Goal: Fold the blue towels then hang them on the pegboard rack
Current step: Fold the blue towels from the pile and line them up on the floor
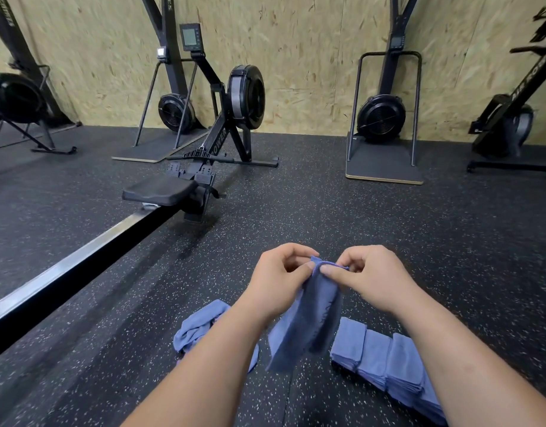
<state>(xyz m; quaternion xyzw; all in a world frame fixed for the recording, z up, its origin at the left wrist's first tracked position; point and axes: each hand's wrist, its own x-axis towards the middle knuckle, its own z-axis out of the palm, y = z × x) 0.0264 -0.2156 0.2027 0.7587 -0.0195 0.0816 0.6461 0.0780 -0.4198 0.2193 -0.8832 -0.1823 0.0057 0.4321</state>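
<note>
A blue towel [308,322] hangs in the air in front of me, held up by its top edge. My left hand [281,278] pinches that edge on the left and my right hand [367,275] pinches it on the right, the two hands close together. On the floor to the right lies a row of folded blue towels [385,359], partly hidden by my right forearm. A crumpled heap of unfolded blue towels [197,328] lies on the floor to the left, under my left forearm. No pegboard rack is in view.
A black rowing machine [204,167] stands ahead on the left, its long rail [80,260] running toward me. More black fan machines [382,118] line the chipboard wall [312,57]. The floor is speckled black rubber [389,217].
</note>
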